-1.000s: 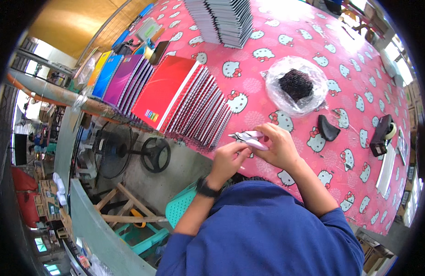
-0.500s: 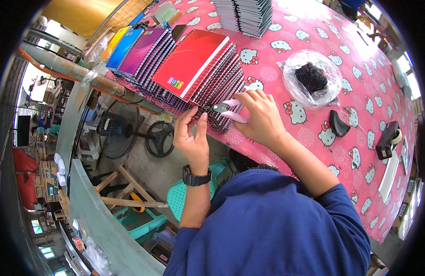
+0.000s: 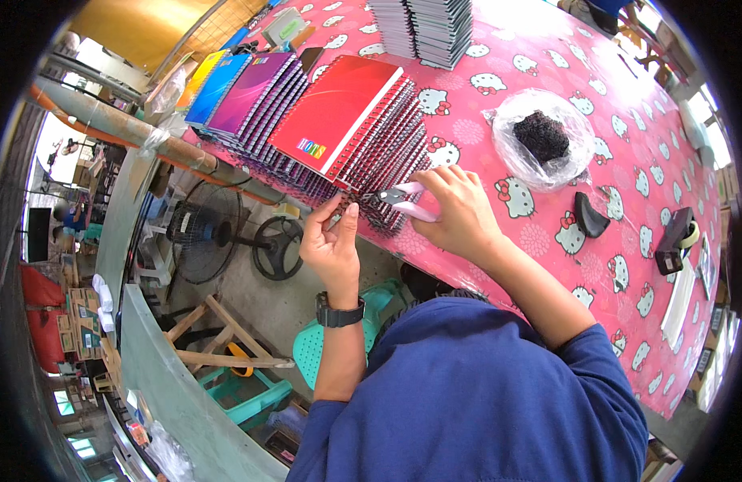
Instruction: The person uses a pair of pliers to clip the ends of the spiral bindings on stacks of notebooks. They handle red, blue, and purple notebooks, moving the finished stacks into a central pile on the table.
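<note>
My right hand (image 3: 459, 210) is closed round the pink handles of small pliers (image 3: 393, 195). The pliers' jaws point left, at the lower corner of a tall stack of red spiral notebooks (image 3: 339, 112). My left hand (image 3: 331, 245), with a black watch on its wrist, is just below that corner. Its thumb and index finger are drawn close together at the lower end of the wire spirals (image 3: 379, 132). Whatever lies between those fingertips is too small to make out. The red stack sits at the table's near edge, spirals facing right.
Purple notebooks (image 3: 246, 92), then blue and yellow ones, stand left of the red stack. More notebooks (image 3: 435, 32) are piled at the back. On the pink-covered table (image 3: 540, 241) lie a plastic bag with black bits (image 3: 544, 136), a black curved piece (image 3: 589, 217) and a tape dispenser (image 3: 676, 241).
The pliers have shifted slightly right and down, a little away from the notebook corner. My left hand has dropped slightly, its fingertips still near the spiral's lower end.
</note>
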Motion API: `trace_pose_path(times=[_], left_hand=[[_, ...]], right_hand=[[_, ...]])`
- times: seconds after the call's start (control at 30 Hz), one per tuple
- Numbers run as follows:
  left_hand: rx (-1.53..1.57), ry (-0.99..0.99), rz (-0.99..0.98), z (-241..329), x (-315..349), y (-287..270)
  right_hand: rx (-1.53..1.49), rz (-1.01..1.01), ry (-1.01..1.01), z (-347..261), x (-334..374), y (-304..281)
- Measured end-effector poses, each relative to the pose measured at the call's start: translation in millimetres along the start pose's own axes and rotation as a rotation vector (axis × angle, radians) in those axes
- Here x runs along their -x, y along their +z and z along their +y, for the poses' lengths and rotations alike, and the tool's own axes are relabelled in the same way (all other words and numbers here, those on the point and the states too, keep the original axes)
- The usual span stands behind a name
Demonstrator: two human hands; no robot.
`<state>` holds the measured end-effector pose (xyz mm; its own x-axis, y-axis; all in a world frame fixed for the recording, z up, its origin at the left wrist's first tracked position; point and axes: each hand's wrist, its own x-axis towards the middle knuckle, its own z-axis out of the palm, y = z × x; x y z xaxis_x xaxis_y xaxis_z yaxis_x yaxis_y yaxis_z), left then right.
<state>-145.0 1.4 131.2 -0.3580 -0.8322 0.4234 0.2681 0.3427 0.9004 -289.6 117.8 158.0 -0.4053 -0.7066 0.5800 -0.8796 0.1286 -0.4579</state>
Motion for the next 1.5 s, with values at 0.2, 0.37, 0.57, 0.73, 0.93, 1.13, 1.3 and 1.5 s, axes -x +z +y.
trace_pose_path(times=[0.2,0.37,0.57,0.73,0.93,1.13,1.3,1.5], left_hand=[[0.008,-0.005,0.006,0,2,2],[0.015,-0.024,0.058,2,1,5],[-0.038,-0.001,0.0,-1,1,1],[-0.093,0.014,0.007,-7,2,0],[-0.073,0.074,0.04,-12,4,2],[-0.034,0.071,0.012,-11,3,3],[-0.071,0.068,0.014,-13,4,5],[0.012,0.066,0.032,-17,4,2]], right_hand=[[-0.094,-0.263,0.16,-3,-1,-1],[-0.126,-0.394,0.274,6,3,0],[0.016,-0.141,0.084,3,5,5],[-0.084,-0.325,0.174,-1,-3,1],[-0.14,-0.351,0.236,8,4,6],[-0.007,-0.081,0.043,8,7,11],[-0.075,-0.304,0.152,6,5,10],[-0.124,-0.343,0.235,13,9,9]])
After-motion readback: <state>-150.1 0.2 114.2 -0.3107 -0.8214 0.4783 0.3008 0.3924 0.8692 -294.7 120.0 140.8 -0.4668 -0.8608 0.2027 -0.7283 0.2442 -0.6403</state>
